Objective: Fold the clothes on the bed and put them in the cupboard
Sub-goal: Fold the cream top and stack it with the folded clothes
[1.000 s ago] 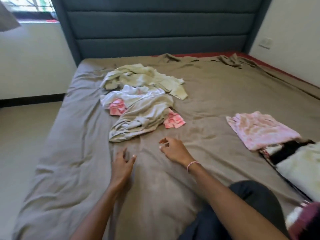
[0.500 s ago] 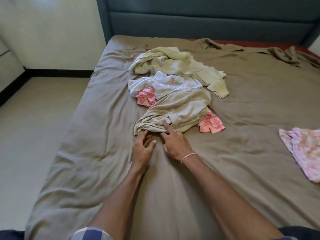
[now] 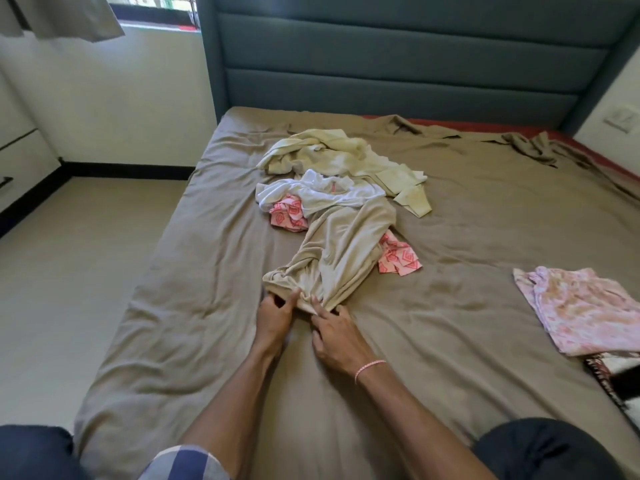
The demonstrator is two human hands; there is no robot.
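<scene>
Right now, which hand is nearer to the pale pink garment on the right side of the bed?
Right. The right hand pinches the near edge of the beige garment, well left of the pale pink garment; the left hand grips the same edge, farther left.

Pink bracelet [image 3: 370,366], blue-chk sleeve [image 3: 183,463], dk trousers [image 3: 540,450]

Beige garment [image 3: 346,244]; pink cloth [image 3: 398,258], perhaps diamond-patterned.

A brown-sheeted bed [image 3: 450,341] fills the middle, its padded blue-grey headboard [image 3: 398,64] at the top against white walls [image 3: 138,98]. A barred window [image 3: 156,10], bright with daylight, and a curtain [image 3: 59,15] sit upper left. Pale floor [image 3: 69,271] with dark skirting [image 3: 128,170] spreads left; a wall switch [image 3: 621,119] shows upper right.
</scene>
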